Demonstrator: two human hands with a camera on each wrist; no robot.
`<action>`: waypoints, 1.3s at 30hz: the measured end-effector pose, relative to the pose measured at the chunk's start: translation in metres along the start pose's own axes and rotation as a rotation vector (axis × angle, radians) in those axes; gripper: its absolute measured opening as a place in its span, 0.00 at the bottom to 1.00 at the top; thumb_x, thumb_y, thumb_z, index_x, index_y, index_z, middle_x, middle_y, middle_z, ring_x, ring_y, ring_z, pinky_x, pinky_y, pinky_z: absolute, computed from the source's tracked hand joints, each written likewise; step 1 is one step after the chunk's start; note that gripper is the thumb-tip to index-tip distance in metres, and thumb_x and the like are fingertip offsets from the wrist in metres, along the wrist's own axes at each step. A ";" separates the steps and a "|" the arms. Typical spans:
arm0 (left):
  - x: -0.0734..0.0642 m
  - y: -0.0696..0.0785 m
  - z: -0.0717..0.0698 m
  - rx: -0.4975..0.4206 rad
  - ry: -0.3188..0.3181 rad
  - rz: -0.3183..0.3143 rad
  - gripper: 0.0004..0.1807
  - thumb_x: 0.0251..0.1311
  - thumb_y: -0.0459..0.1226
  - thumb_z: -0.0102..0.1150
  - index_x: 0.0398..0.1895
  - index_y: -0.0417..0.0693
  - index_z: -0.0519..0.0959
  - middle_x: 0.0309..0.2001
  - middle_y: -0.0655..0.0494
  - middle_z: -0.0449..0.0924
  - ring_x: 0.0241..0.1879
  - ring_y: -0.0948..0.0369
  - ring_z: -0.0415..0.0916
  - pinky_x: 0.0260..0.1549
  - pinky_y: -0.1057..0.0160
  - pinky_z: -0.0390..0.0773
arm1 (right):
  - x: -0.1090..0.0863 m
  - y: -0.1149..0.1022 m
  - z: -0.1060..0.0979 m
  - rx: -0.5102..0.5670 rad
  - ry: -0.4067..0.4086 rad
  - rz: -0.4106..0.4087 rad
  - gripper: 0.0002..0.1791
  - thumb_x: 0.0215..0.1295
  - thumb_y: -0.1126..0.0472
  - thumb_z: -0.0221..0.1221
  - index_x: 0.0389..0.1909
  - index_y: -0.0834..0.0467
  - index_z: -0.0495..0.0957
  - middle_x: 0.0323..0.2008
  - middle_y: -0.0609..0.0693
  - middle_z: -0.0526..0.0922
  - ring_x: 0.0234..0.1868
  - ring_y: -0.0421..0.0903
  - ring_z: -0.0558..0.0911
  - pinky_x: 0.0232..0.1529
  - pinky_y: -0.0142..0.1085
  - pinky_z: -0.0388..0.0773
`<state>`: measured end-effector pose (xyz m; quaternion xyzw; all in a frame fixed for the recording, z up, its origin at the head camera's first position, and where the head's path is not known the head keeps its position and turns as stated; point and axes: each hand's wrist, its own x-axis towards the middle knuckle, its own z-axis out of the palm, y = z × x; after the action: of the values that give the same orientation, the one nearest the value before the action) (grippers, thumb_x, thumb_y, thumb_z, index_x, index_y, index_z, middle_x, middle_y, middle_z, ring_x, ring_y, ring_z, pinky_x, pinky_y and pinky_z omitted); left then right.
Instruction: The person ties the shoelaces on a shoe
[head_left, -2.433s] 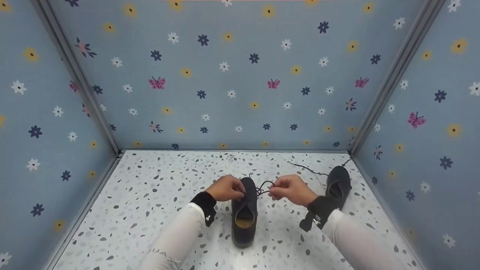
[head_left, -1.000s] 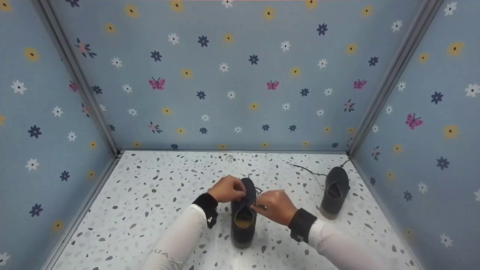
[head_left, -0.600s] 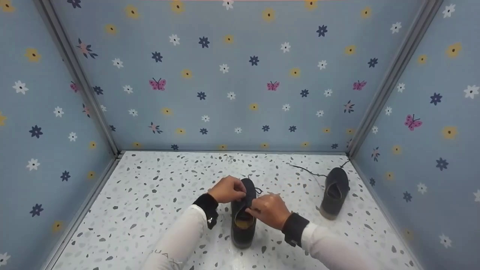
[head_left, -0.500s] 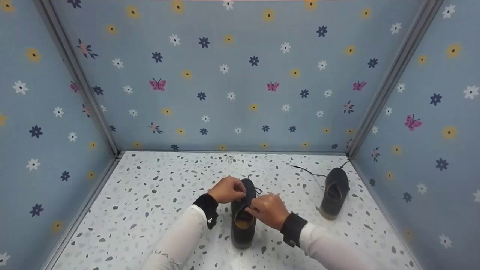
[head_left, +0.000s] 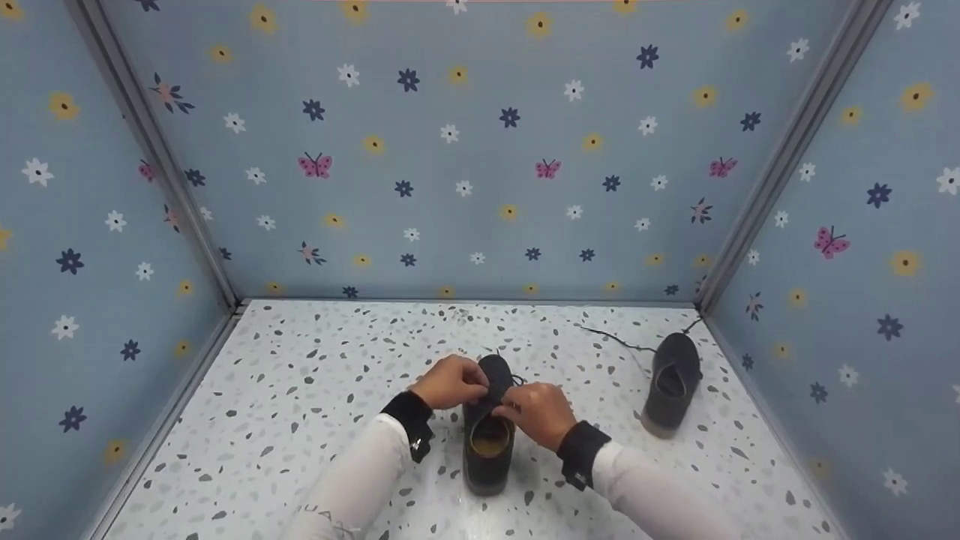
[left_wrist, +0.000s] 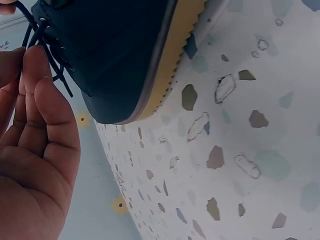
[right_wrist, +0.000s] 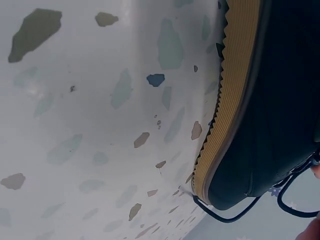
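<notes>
A dark lace-up shoe (head_left: pixel 488 471) stands on the floor, toe toward the back wall; the left wrist view shows its yellowish, jagged-edged sole. My left hand (head_left: pixel 451 382) is at the shoe's left side, thumb and fingers pinching the dark shoelace (left_wrist: pixel 36 34) by the eyelets. From the right, my right hand (head_left: pixel 541 411) reaches over the opening's front, fingertips together on the lace. In the right wrist view only bits of its fingers (right_wrist: pixel 311 232) show, next to a lace loop; another stretch of lace (right_wrist: pixel 227 220) curves past the toe to the floor.
A second dark shoe (head_left: pixel 665 411) stands at the right, near the corner, its loose lace (head_left: pixel 615 339) trailing left over the speckled floor (head_left: pixel 337 360). Flower-patterned panels (head_left: pixel 450 165) in grey frames close off the back and both sides.
My right hand has come from right of the shoe, where it held a lace loop out, to over the shoe's front opening, lately shifting slightly forward. My left hand stays almost in place.
</notes>
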<state>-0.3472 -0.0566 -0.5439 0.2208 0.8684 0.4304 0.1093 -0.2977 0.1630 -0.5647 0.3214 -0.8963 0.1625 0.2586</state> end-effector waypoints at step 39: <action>-0.001 -0.015 0.022 -0.178 0.091 0.022 0.07 0.55 0.30 0.63 0.37 0.45 0.85 0.29 0.59 0.85 0.21 0.66 0.73 0.17 0.68 0.71 | 0.002 0.059 -0.020 0.352 -0.375 0.320 0.06 0.72 0.62 0.64 0.39 0.57 0.89 0.19 0.47 0.84 0.17 0.32 0.74 0.24 0.29 0.72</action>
<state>-0.3422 -0.0500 -0.5687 0.1998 0.8282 0.5167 0.0845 -0.3310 0.2142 -0.5547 0.2404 -0.9257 0.2920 0.0000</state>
